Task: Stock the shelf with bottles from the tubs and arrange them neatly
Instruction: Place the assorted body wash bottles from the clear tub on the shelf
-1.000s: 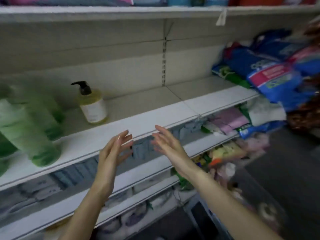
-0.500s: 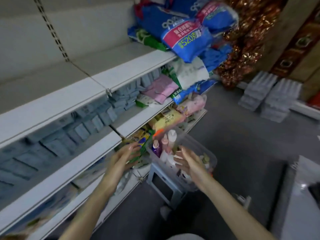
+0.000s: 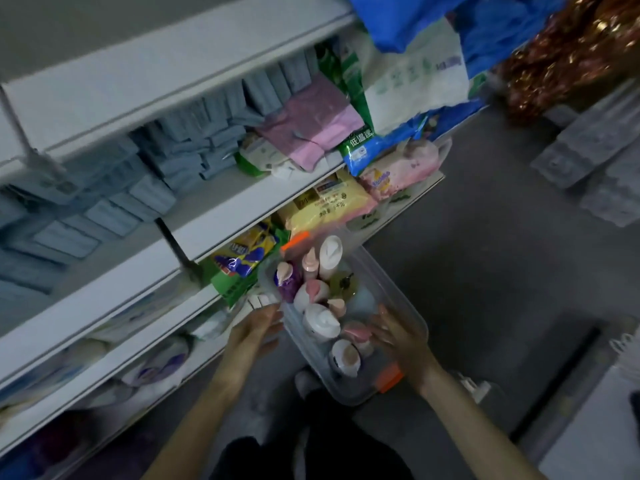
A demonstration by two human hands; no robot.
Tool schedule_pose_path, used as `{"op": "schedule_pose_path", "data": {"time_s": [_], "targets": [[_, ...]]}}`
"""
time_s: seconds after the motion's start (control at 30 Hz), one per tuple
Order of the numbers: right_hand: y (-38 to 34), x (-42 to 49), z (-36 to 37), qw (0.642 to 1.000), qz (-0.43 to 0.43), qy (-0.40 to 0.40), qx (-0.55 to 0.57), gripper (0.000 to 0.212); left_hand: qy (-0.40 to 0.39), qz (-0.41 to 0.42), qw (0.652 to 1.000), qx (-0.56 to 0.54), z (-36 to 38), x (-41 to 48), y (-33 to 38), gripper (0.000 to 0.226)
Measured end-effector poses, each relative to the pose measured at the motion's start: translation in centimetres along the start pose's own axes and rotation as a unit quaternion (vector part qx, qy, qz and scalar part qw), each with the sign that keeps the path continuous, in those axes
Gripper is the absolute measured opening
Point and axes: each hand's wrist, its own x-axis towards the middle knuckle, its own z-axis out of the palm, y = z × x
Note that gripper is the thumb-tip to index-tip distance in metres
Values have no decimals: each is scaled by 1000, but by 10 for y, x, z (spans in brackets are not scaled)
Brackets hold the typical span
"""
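Head view is motion-blurred: bottle labels are unreadable, and hand contact with the clear plastic tub with orange clips [image 3: 410, 308] is unclear. White, pink and purple pump bottles [image 3: 322, 322] crowd it, beside the white metal shelf [image 3: 221, 216]. Left hand [image 3: 254, 332] reaches loose-fingered at its left wall; right hand [image 3: 398, 337] spreads over its right side, both grasping nothing.

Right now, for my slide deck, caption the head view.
Open left hand and right hand reach for a clear tub of pump bottles beside shelves.
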Motion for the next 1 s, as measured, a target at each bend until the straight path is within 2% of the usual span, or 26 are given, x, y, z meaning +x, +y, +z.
{"op": "schedule_pose_path", "data": {"time_s": [0.07,0.17,0.3,0.43,0.5,0.57,0.63,0.7,0.87,1.0], "targets": [[3,25,0,1000,30,-5,-9,30,16,-19,1000,3,-1,13,-14,21],[16,64,1,998,63,0,3,37,41,-35,999,8,1,35,-31,34],[30,110,1,997,74,9,7,23,71,-27,997,29,14,72,-56,27],[60,159,-4,997,73,10,1,17,39,1,997,67,37,116,-78,28],[69,183,-3,998,64,19,-10,21,27,2,997,74,48,138,-87,26],[76,207,-2,998,60,33,-10,27,23,0,997,80,55,158,-99,33],[82,229,0,997,63,44,6,23,21,-3,997,72,59,172,-110,46],[88,244,2,997,67,48,14,27,25,-7,998,57,62,180,-119,52],[94,261,8,995,84,33,50,20,14,0,1000,15,63,182,-124,29],[95,264,9,989,118,20,92,19,-7,6,1000,-21,62,182,-121,33]]}}
